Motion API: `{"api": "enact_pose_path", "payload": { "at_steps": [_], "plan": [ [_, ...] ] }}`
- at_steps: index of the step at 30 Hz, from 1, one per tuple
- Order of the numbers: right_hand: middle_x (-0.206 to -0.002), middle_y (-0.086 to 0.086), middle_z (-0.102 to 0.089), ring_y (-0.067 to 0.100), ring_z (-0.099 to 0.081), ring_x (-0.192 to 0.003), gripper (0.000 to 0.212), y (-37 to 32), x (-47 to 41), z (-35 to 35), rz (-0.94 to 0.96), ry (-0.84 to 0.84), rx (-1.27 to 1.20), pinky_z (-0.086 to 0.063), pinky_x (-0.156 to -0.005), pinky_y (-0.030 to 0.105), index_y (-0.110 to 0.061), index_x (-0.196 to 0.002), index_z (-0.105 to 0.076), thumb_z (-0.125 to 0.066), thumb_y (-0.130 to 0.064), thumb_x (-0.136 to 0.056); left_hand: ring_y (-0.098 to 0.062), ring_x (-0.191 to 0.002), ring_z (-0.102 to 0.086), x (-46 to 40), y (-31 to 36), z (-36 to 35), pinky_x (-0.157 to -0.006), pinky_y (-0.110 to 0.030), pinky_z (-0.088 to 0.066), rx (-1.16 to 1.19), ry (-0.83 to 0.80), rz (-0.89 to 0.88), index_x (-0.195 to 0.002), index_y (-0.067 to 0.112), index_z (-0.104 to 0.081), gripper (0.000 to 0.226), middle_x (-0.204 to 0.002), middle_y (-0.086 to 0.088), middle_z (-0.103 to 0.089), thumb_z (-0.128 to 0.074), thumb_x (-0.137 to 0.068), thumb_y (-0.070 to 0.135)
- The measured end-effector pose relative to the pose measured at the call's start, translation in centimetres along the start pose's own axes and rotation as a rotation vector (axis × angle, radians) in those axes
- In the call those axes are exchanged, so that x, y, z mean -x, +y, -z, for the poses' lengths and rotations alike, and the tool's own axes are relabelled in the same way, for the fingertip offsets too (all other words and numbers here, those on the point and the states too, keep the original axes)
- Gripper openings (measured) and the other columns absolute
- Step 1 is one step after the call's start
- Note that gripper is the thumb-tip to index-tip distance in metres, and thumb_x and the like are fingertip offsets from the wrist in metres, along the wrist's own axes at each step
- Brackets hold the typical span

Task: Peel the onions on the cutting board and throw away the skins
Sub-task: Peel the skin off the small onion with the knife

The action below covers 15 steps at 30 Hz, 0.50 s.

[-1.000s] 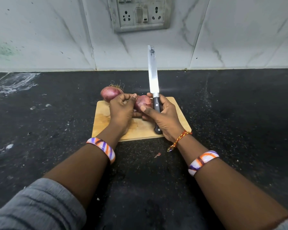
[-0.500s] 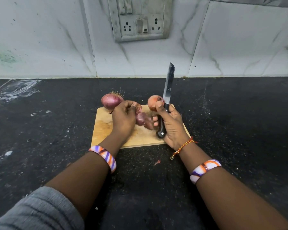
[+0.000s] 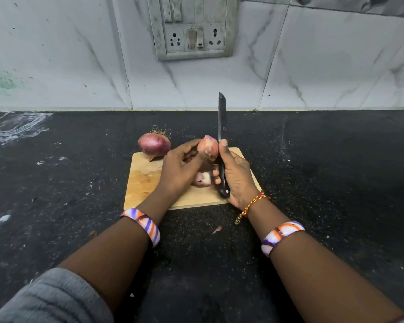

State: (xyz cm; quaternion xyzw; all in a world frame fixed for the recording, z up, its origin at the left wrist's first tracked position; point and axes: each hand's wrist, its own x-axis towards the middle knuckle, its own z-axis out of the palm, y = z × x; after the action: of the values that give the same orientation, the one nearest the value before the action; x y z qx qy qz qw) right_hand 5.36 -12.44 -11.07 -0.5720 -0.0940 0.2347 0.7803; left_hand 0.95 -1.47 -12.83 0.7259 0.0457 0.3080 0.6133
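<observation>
A wooden cutting board (image 3: pixel 145 183) lies on the black counter. At its far left corner sits a whole red onion (image 3: pixel 154 144) with dry roots. My left hand (image 3: pixel 180 169) holds a pale pink, partly peeled onion (image 3: pixel 209 148) above the board. My right hand (image 3: pixel 236 180) grips the black handle of a knife (image 3: pixel 222 122), blade pointing up and away, with the thumb against that onion. A cut-off onion piece (image 3: pixel 203 178) lies on the board between my hands.
A small scrap of onion skin (image 3: pixel 217 229) lies on the black counter (image 3: pixel 324 171) in front of the board. White marble wall tiles with a switch and socket plate (image 3: pixel 191 29) stand behind. A wet smear (image 3: pixel 19 127) marks the counter's far left.
My left hand lifted the onion up to the knife blade. The knife turned more upright, and a cut piece now lies on the board between my hands.
</observation>
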Motion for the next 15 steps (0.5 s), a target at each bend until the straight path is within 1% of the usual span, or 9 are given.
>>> {"api": "enact_pose_path", "payload": {
  "at_steps": [2, 4, 5, 6, 8, 9, 10, 12, 15],
  "plan": [
    [-0.052, 0.000, -0.051, 0.004, -0.039, -0.031, 0.029, 0.01, 0.03, -0.04, 0.012, -0.007, -0.027, -0.029, -0.031, 0.012, -0.013, -0.076, -0.059, -0.055, -0.037, -0.091, -0.015, -0.083, -0.066, -0.14, -0.11, 0.17, -0.082, -0.031, -0.052, 0.070, 0.055, 0.064, -0.096, 0.009, -0.069, 0.021, -0.089, -0.007, -0.071, -0.055, -0.089, 0.025],
    [-0.064, 0.003, -0.054, 0.003, -0.041, -0.034, 0.018, -0.07, 0.10, -0.16, 0.020, -0.038, -0.078, -0.032, -0.030, 0.012, -0.010, -0.082, -0.058, -0.056, -0.025, -0.092, -0.015, -0.075, -0.065, -0.34, -0.22, 0.35, -0.076, -0.032, -0.052, 0.081, 0.098, 0.115, -0.080, 0.008, -0.069, 0.028, -0.079, -0.009, -0.070, -0.051, -0.093, 0.025],
    [-0.067, 0.004, -0.055, 0.002, -0.041, -0.034, 0.011, -0.11, 0.15, -0.21, 0.022, -0.051, -0.097, -0.033, -0.029, 0.012, -0.009, -0.085, -0.059, -0.058, -0.019, -0.091, -0.016, -0.073, -0.064, -0.37, -0.22, 0.42, -0.073, -0.031, -0.051, 0.083, 0.109, 0.134, -0.077, 0.007, -0.069, 0.032, -0.078, -0.010, -0.070, -0.050, -0.093, 0.027],
    [-0.070, 0.004, -0.056, 0.002, -0.042, -0.034, 0.004, -0.10, 0.17, -0.26, 0.026, -0.063, -0.106, -0.033, -0.029, 0.012, -0.010, -0.089, -0.060, -0.060, -0.014, -0.089, -0.017, -0.072, -0.064, -0.37, -0.29, 0.46, -0.072, -0.033, -0.051, 0.092, 0.110, 0.144, -0.077, 0.004, -0.069, 0.035, -0.078, -0.013, -0.070, -0.051, -0.092, 0.031],
    [-0.071, 0.004, -0.060, 0.002, -0.042, -0.035, 0.011, 0.00, 0.14, -0.20, 0.045, -0.079, -0.095, -0.034, -0.030, 0.012, -0.012, -0.095, -0.062, -0.064, -0.007, -0.084, -0.025, -0.074, -0.064, -0.24, -0.10, 0.48, -0.073, -0.044, -0.053, 0.100, 0.098, 0.143, -0.081, -0.003, -0.068, 0.048, -0.082, -0.023, -0.069, -0.053, -0.086, 0.042],
    [-0.069, 0.003, -0.061, 0.002, -0.042, -0.035, 0.015, -0.01, 0.18, -0.22, 0.054, -0.085, -0.086, -0.034, -0.031, 0.012, -0.012, -0.095, -0.062, -0.065, -0.004, -0.083, -0.028, -0.076, -0.064, -0.23, -0.15, 0.52, -0.074, -0.049, -0.052, 0.095, 0.094, 0.141, -0.082, -0.005, -0.068, 0.051, -0.084, -0.026, -0.068, -0.054, -0.085, 0.044],
    [-0.066, 0.002, -0.062, 0.003, -0.042, -0.035, 0.016, 0.03, 0.18, -0.25, 0.060, -0.087, -0.077, -0.034, -0.031, 0.012, -0.012, -0.095, -0.062, -0.065, -0.003, -0.082, -0.029, -0.077, -0.064, -0.25, -0.22, 0.54, -0.076, -0.051, -0.052, 0.096, 0.091, 0.133, -0.081, -0.003, -0.069, 0.049, -0.085, -0.027, -0.068, -0.055, -0.086, 0.043],
    [-0.063, 0.001, -0.061, 0.003, -0.043, -0.035, 0.016, 0.01, 0.25, -0.35, 0.063, -0.092, -0.069, -0.035, -0.030, 0.012, -0.012, -0.093, -0.062, -0.065, -0.001, -0.082, -0.028, -0.078, -0.065, -0.25, -0.21, 0.59, -0.077, -0.047, -0.052, 0.100, 0.089, 0.125, -0.080, 0.004, -0.071, 0.037, -0.084, -0.022, -0.070, -0.055, -0.088, 0.035],
    [-0.066, 0.003, -0.060, 0.002, -0.043, -0.035, 0.015, 0.11, 0.22, -0.29, 0.073, -0.082, -0.098, -0.036, -0.030, 0.013, -0.011, -0.095, -0.062, -0.062, 0.000, -0.084, -0.025, -0.074, -0.063, -0.18, -0.17, 0.64, -0.073, -0.039, -0.051, 0.105, 0.100, 0.135, -0.078, 0.002, -0.071, 0.035, -0.081, -0.021, -0.070, -0.052, -0.092, 0.028]
  ]
}}
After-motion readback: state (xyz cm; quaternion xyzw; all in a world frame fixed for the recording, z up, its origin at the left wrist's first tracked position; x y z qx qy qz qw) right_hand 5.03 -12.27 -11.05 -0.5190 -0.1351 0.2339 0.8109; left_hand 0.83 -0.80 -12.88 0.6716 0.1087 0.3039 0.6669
